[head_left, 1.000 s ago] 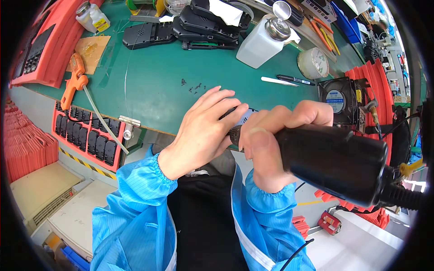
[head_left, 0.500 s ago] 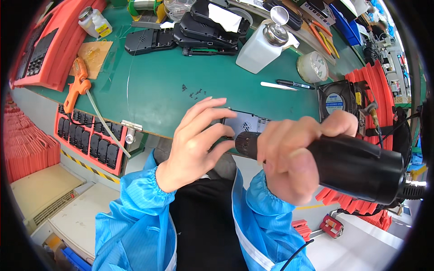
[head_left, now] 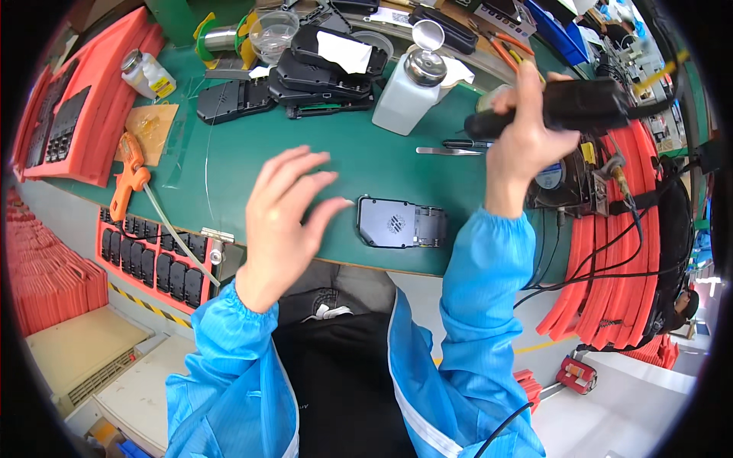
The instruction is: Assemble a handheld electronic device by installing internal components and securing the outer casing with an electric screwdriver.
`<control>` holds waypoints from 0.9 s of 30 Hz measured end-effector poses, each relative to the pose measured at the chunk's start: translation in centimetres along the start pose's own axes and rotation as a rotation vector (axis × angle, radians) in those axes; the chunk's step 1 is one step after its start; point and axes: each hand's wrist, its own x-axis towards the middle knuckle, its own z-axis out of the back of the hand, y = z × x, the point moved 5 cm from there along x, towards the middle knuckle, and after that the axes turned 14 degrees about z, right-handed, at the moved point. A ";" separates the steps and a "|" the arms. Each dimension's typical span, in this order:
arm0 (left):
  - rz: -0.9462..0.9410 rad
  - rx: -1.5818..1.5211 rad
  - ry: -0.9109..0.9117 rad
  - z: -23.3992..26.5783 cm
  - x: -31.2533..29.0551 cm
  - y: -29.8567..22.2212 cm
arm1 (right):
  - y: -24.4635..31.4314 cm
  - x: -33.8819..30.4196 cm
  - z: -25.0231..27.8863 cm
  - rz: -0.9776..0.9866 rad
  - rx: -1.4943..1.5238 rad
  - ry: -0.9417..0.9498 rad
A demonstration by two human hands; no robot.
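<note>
Green bench mat [head_left: 252, 164]: dark plastic housing [head_left: 402, 224] lies flat near its front edge, long axis left-right. Our left hand [head_left: 284, 217] hovers beside it, fingers spread, holding nothing. Our right hand [head_left: 527, 145] grips a black electric screwdriver [head_left: 569, 107], lifted, its tip pointing left.

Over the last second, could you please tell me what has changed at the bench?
The right hand lifted the black power screwdriver up and away to the right. The left hand let go and hovers open, uncovering the dark grey housing on the green mat. The white dispenser bottle stayed put.
</note>
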 end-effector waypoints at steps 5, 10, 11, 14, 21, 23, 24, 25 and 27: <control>-0.117 -0.064 0.328 -2.4 -1.4 -3.5 | -1.1 -0.3 1.0 -0.016 -0.227 0.119; -0.141 -0.041 0.424 -4.3 -1.9 -3.9 | 5.1 -5.3 2.8 -0.032 -0.341 0.176; -0.143 -0.033 0.427 -4.0 -1.9 -4.0 | 5.8 -7.2 3.9 -0.040 -0.342 0.285; -0.078 -0.198 0.442 -3.3 -0.9 -4.1 | 8.1 -11.0 6.0 -0.003 -0.492 0.678; 0.469 -0.823 0.451 -2.9 -1.2 -3.1 | 9.9 -14.3 6.1 -0.001 -0.470 0.749; 0.609 -0.987 0.389 -3.9 -1.4 -2.8 | 10.2 -15.0 5.5 -0.080 -0.454 0.693; 0.612 -0.987 0.391 -4.2 -1.3 -2.9 | 10.5 -15.1 5.2 -0.084 -0.456 0.694; 0.608 -0.988 0.452 -4.3 -1.3 -3.2 | 10.6 -15.2 5.1 -0.174 -0.466 0.675; 0.569 -0.926 0.532 -4.5 -1.3 -3.6 | 10.4 -15.4 5.3 -0.266 -0.476 0.655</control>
